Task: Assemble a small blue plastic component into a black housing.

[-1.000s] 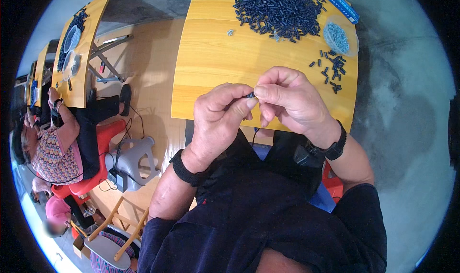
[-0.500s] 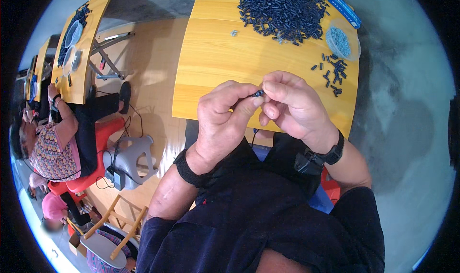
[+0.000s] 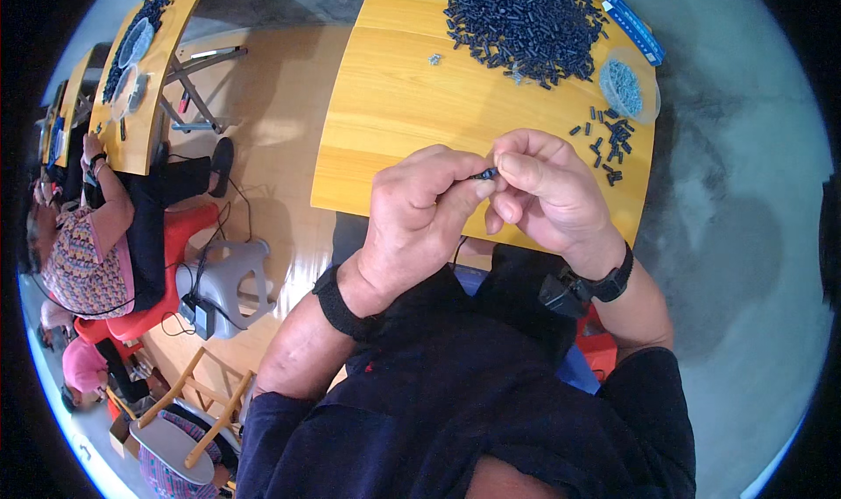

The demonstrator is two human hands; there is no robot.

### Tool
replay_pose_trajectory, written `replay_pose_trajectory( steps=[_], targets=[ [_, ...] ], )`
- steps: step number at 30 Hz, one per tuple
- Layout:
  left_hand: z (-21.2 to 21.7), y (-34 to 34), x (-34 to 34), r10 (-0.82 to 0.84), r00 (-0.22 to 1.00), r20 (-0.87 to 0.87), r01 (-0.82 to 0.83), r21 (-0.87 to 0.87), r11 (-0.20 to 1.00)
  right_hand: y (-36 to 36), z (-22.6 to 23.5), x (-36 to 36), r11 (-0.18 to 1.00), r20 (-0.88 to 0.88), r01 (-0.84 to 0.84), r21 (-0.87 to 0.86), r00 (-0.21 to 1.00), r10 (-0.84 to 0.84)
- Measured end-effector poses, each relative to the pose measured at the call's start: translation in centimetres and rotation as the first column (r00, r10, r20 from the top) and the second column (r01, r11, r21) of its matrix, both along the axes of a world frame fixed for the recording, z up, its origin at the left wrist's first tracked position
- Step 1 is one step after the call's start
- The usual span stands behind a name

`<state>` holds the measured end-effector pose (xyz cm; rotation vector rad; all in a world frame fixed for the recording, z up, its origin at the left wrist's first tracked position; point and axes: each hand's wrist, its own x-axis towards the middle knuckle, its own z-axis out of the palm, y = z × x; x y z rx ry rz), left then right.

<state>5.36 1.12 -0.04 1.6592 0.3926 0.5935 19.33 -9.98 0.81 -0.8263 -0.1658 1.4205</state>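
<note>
Left hand (image 3: pixel 420 203) pinches a small black piece (image 3: pixel 485 174) over the surface's (image 3: pixel 377 122) near edge, likely steadying it; right hand (image 3: pixel 550 191) narrowed at its tip, can't tell if gripping. Bowl (image 3: pixel 650 106) of bluish bits right, apparently for reach; black pile (image 3: pixel 523 28) far.

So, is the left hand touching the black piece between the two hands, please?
Touching: the head view shows the left hand pinching the black piece between thumb and forefinger.

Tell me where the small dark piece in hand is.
In the head view, the small dark piece is right of centre, pinched between the left hand's thumb and forefinger. The right hand meets its right end, against the yellow table.
</note>
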Motion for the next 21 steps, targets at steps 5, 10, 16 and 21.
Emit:
replay_pose_trajectory(
  steps=[5,10,16,21],
  targets=[
    [0.1,-0.1,0.7,-0.004,0.999,0.053,0.0,0.077,0.997,-0.2,0.2,0.5,1.0,-0.037,-0.025,0.01,0.999,0.025],
    [0.2,-0.2,1.3,-0.015,0.995,0.103,0.005,0.098,0.995,-0.8,0.0,0.9,0.997,-0.116,-0.073,-0.008,0.991,0.071],
    [0.5,0.1,1.2,-0.05,0.994,0.093,0.031,0.193,0.981,-1.1,-0.6,0.6,0.981,-0.21,-0.135,0.137,0.964,0.162],
    [0.9,0.0,1.3,-0.079,0.993,0.093,0.058,0.205,0.977,-1.1,-0.8,0.4,0.973,-0.06,-0.151,0.172,0.985,0.163]
  ],
)
